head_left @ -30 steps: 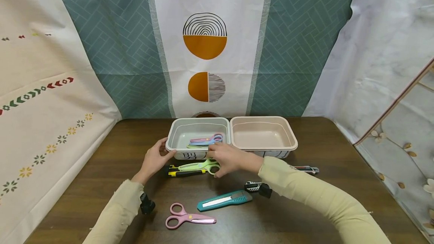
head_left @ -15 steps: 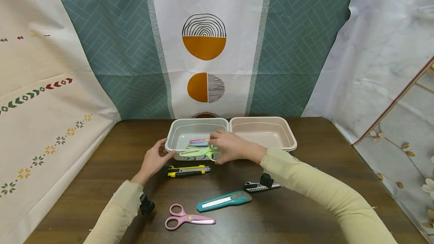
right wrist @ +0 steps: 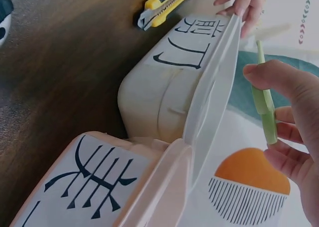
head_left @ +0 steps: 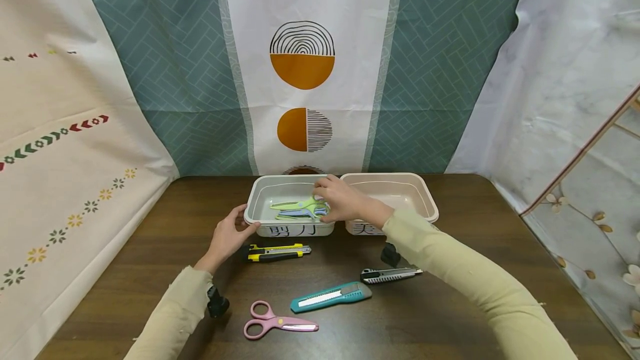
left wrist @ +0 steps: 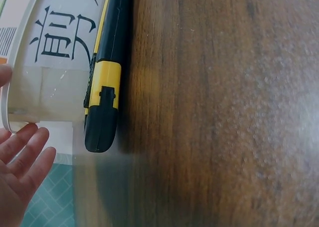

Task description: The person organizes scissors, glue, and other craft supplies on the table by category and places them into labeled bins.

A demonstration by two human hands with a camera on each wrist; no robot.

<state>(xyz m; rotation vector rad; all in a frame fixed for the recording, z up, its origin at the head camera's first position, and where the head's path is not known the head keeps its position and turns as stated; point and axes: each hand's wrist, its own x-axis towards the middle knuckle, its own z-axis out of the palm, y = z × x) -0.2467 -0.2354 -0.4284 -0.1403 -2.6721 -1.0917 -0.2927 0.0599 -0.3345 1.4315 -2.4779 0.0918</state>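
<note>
My right hand pinches light green scissors by the handles over the pale grey-green bin. In the right wrist view the green scissors lie between thumb and fingers, above the rim. Under them in the bin are blue scissors and another green piece, partly hidden. My left hand holds the bin's near left corner. In the left wrist view the fingers of that hand touch the bin's rim at the corner. A yellow-and-black utility knife lies before this bin.
A pale pink bin adjoins the grey-green one on the right. Nearer on the brown table lie pink scissors, a teal utility knife and a silver-and-black utility knife. A patterned cloth hangs behind.
My right hand has lifted the green scissors from beside the yellow-and-black utility knife, over the front rim, and to above the grey-green bin. My left hand stays at the bin's corner.
</note>
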